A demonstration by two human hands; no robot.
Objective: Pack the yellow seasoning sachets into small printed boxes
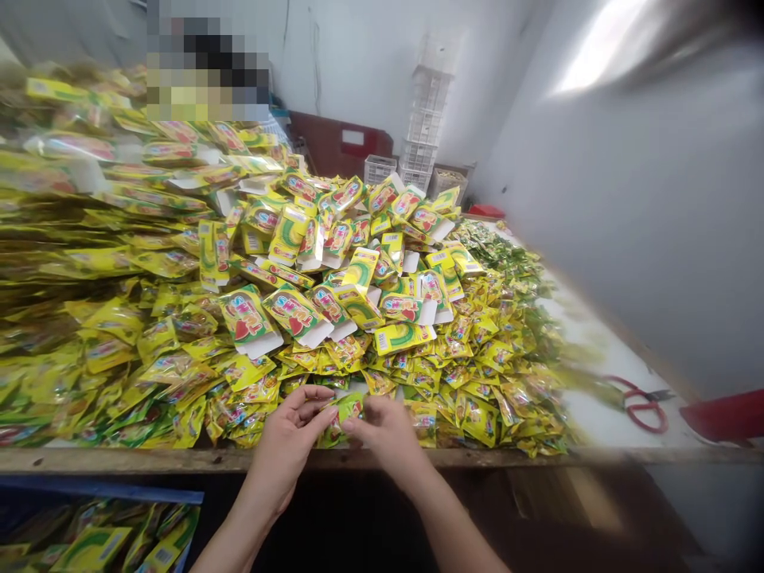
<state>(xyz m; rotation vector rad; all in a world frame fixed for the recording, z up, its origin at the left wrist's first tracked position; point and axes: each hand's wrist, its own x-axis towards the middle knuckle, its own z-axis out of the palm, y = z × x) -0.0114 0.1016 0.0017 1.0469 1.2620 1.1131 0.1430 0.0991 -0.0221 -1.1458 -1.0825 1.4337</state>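
The far left of the heap of sachets (119,350) was smeared by blur, so its print could not be read, and a pixelated patch covered whatever stood behind it. At the right edge a red object (725,418) was cut off by the frame and too soft to identify. Both forearms ran out of view at the bottom. The left hand (292,434) had its fingers curled in, thumb and fingertips pinched on the left end of a small sachet (344,411). The right hand (387,430) was closed on its right end, its back hiding most of the fingertips. The small sachet sat between the two hands, just above the wooden table edge (537,458), at the front of the heap. It was yellow and green with a spot of red, glossy and crinkled, like those piled around it. Flat cartons (286,310) in the same colours lay on the heap further back. Red-handled scissors (641,406) lay to the right, well apart from the hands
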